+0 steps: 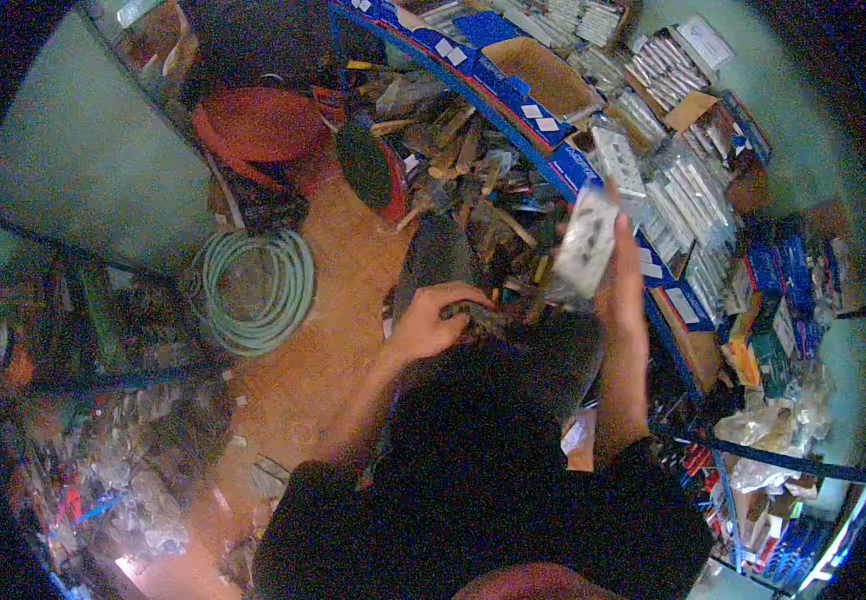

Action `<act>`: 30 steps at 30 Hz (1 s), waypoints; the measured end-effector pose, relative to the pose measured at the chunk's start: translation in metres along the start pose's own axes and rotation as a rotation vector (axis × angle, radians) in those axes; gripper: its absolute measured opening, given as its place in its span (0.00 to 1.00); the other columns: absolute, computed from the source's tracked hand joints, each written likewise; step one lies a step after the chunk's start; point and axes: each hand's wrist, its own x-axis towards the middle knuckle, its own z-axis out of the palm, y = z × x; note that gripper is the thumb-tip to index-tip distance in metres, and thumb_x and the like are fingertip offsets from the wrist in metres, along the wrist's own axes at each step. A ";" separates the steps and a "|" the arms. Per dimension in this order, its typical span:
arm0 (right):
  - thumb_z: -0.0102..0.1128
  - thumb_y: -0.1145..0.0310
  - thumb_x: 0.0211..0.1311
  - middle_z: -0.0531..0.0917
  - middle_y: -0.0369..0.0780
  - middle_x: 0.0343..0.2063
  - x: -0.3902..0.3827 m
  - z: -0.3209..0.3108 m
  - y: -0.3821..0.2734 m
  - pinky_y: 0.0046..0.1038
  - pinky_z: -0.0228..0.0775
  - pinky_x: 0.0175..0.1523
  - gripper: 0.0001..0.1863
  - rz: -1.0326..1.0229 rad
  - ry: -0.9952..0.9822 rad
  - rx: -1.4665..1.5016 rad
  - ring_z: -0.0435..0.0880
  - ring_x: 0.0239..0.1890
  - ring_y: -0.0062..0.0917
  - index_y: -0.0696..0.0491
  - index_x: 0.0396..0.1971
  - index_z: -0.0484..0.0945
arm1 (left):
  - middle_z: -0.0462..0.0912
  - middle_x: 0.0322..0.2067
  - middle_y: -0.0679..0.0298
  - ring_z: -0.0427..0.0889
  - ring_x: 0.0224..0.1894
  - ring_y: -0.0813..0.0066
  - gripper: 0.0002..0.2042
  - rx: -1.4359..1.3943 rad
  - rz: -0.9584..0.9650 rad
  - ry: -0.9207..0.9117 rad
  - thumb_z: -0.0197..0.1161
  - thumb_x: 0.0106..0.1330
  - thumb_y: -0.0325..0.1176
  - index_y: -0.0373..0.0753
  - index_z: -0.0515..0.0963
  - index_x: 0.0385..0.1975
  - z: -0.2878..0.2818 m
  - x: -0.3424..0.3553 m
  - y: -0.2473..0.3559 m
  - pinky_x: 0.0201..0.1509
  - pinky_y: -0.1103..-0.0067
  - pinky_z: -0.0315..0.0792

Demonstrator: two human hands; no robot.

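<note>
- Head view: right hand [625, 262] grips a flat clear packet [587, 240] raised beside the shelf [563, 165].
- Left hand [431, 320] fingers clench a dark tool [478, 318].
- Loosely pinched, the packet could slip into the clutter below.

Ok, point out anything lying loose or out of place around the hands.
The tools with wooden handles lie heaped at all angles on the floor beside the blue shelf, not racked. The hose coil sits loose on the floor. The right hand holds up a clear packet; the left hand grips a dark object.
</note>
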 end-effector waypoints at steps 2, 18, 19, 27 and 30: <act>0.44 0.44 0.75 0.75 0.46 0.62 0.015 -0.004 -0.045 0.39 0.72 0.60 0.34 -0.330 0.005 -0.674 0.79 0.57 0.42 0.44 0.74 0.60 | 0.86 0.43 0.54 0.85 0.50 0.57 0.18 0.002 -0.044 0.022 0.56 0.50 0.20 0.36 0.84 0.42 0.002 -0.010 -0.008 0.59 0.69 0.75; 0.60 0.32 0.55 0.80 0.53 0.57 0.193 -0.031 -0.059 0.50 0.71 0.60 0.45 -0.225 0.317 -1.775 0.80 0.58 0.49 0.46 0.67 0.69 | 0.85 0.43 0.52 0.84 0.50 0.53 0.20 0.058 -0.060 -0.100 0.59 0.51 0.21 0.37 0.82 0.46 0.021 -0.007 0.014 0.59 0.67 0.75; 0.60 0.32 0.55 0.80 0.53 0.57 0.189 -0.032 -0.059 0.50 0.71 0.60 0.45 -0.221 0.322 -1.770 0.80 0.58 0.49 0.46 0.67 0.69 | 0.85 0.43 0.52 0.84 0.50 0.53 0.20 0.062 -0.059 -0.106 0.59 0.51 0.21 0.37 0.82 0.46 0.020 -0.006 0.014 0.59 0.67 0.75; 0.71 0.65 0.61 0.83 0.47 0.51 0.048 0.014 -0.044 0.36 0.69 0.64 0.30 -0.769 0.023 -0.898 0.81 0.57 0.38 0.55 0.62 0.73 | 0.82 0.52 0.57 0.79 0.57 0.62 0.24 -0.340 -0.247 0.272 0.54 0.51 0.25 0.35 0.80 0.51 0.011 0.023 0.016 0.66 0.72 0.68; 0.71 0.61 0.60 0.78 0.43 0.58 0.002 0.008 -0.015 0.33 0.63 0.69 0.36 -0.387 -0.290 -0.698 0.74 0.63 0.29 0.56 0.66 0.67 | 0.82 0.52 0.59 0.78 0.56 0.65 0.25 -0.587 -0.311 0.257 0.53 0.53 0.30 0.35 0.78 0.54 0.013 0.053 0.028 0.64 0.73 0.68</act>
